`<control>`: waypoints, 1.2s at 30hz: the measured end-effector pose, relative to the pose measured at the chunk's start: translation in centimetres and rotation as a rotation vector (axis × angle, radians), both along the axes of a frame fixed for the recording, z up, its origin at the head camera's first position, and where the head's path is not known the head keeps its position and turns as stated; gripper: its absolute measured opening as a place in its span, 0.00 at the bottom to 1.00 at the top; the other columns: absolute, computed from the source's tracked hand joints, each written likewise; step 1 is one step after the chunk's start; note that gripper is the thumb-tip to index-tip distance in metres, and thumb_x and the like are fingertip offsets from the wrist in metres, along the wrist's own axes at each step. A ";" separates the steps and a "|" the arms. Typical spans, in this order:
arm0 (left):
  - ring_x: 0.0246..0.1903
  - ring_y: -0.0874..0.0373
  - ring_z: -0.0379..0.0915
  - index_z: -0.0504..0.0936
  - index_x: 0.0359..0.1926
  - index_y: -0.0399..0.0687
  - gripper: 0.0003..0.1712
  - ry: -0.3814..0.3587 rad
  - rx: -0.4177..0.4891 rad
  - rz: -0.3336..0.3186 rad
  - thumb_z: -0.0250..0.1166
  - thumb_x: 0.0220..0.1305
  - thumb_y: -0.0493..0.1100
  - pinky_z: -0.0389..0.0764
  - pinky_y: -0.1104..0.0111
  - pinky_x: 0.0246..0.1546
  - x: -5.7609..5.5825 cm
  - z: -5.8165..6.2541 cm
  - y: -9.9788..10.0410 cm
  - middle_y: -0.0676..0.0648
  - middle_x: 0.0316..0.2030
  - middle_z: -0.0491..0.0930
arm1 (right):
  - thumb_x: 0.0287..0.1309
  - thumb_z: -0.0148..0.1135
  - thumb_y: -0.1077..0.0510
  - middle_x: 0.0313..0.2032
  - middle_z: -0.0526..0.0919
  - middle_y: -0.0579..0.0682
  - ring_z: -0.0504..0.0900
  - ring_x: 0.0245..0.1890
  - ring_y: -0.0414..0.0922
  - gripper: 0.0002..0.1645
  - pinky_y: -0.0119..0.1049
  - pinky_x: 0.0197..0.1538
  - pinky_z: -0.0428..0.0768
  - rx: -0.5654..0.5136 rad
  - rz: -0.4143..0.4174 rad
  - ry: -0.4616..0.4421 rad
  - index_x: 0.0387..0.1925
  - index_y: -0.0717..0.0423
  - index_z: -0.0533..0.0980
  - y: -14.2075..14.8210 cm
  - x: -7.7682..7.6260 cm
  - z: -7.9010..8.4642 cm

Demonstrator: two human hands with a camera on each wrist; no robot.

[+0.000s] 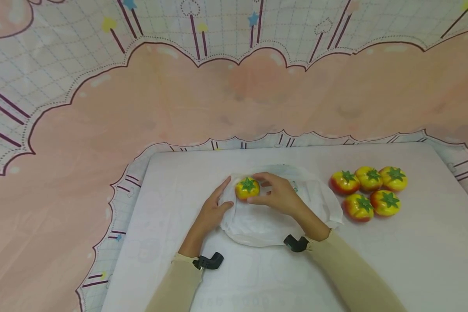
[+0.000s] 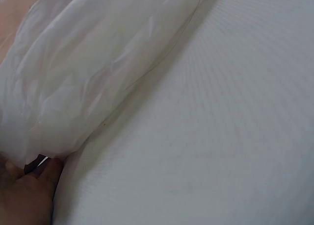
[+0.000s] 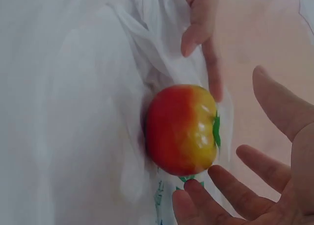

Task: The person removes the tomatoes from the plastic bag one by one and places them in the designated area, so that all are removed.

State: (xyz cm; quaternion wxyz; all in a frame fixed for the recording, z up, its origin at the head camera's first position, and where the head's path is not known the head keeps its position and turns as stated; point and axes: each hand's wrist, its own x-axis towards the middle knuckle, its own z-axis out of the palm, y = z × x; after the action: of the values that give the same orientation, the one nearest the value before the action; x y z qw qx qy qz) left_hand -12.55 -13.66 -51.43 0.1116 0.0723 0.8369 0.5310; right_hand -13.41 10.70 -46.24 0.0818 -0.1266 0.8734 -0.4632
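Note:
A shiny red-and-yellow tomato with a green star-shaped top sits on a white plastic bag, near the bag's left end. My right hand spreads its thumb and fingers around the tomato's right side; in the right wrist view a gap shows between most of the fingers and the tomato. To the left of the tomato, my left hand rests at the bag's edge with thumb and fingers apart. The left wrist view shows its fingertips against the bag, partly hidden.
Several similar tomatoes stand in two rows on the white table, right of the bag. Green print shows on the bag's far side. A patterned pink cloth hangs behind the table and runs along its left side.

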 end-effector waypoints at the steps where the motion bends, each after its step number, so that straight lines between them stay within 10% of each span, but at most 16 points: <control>1: 0.80 0.57 0.44 0.57 0.75 0.87 0.42 -0.005 -0.003 0.001 0.60 0.70 0.43 0.51 0.50 0.80 0.0 0.0 0.0 0.64 0.79 0.53 | 0.49 0.80 0.43 0.64 0.80 0.51 0.82 0.60 0.54 0.44 0.50 0.57 0.85 0.010 -0.003 0.001 0.66 0.51 0.75 -0.3 -0.1 -0.1; 36: 0.81 0.54 0.45 0.59 0.76 0.82 0.42 0.021 0.037 -0.003 0.61 0.69 0.40 0.50 0.49 0.80 0.1 -0.1 0.0 0.61 0.79 0.54 | 0.52 0.79 0.49 0.66 0.77 0.53 0.78 0.60 0.54 0.42 0.53 0.67 0.78 0.116 -0.002 -0.055 0.68 0.50 0.73 -1.8 -0.5 -1.1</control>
State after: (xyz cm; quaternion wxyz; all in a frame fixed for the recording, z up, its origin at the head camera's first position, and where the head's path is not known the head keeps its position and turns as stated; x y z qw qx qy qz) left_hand -12.48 -13.63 -51.56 0.1021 0.0811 0.8279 0.5456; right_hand -13.91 8.85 -47.33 0.1128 -0.1080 0.8962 -0.4152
